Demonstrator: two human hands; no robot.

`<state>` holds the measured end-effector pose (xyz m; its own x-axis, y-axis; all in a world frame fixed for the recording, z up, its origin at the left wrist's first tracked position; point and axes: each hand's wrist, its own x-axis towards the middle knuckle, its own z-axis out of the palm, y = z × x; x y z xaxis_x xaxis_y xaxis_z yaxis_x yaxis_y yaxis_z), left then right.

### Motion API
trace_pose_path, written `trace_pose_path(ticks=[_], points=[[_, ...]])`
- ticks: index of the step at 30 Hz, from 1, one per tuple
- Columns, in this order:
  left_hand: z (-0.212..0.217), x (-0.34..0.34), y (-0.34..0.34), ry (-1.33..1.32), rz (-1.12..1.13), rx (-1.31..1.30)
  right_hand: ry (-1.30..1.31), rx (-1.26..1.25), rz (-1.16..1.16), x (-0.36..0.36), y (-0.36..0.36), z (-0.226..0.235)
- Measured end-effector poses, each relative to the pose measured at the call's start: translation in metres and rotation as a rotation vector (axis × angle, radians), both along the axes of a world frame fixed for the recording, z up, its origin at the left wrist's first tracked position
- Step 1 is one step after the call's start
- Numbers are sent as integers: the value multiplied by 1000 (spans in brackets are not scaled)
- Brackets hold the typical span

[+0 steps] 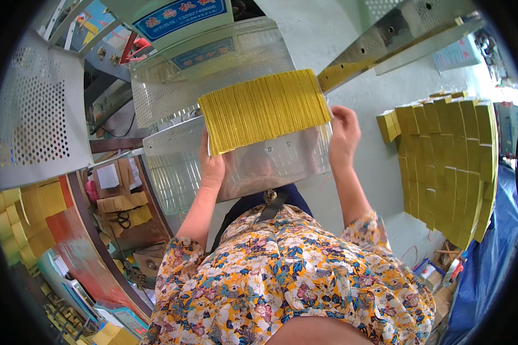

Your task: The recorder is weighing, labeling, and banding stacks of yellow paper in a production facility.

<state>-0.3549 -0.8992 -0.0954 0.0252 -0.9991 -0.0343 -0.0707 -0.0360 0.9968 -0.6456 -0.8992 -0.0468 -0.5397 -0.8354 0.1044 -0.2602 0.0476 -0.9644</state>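
Note:
A long stack of yellow paper lies across a shiny metal tray in front of me, its many thin edges facing up. My left hand grips the stack's near left corner, with the fingers partly hidden under and behind it. At the opposite end, my right hand is closed, its curled fingertips against the stack's right edge. The paper tilts slightly, its right end higher in view than its left.
Behind the tray stands a machine with a clear cover and a perforated metal panel at left. A metal arm juts in from upper right. Yellow bundles are piled at right beside a blue sheet. Scissors lie on a left shelf.

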Motion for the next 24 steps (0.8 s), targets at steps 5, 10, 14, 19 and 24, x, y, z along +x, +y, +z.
trace_pose_path(ticks=[5,10,14,19,24], points=[[-8,13,-2,130,-18,9,533,-277,447,42,6,114],[-4,4,-2,219,29,51,957,-162,806,74,-34,90],[16,-13,0,335,118,120,1133,-38,817,55,-48,59],[2,-2,6,110,109,62,1006,-125,842,78,-42,87],[6,-17,-4,371,49,115,1075,-63,823,62,-61,60]])
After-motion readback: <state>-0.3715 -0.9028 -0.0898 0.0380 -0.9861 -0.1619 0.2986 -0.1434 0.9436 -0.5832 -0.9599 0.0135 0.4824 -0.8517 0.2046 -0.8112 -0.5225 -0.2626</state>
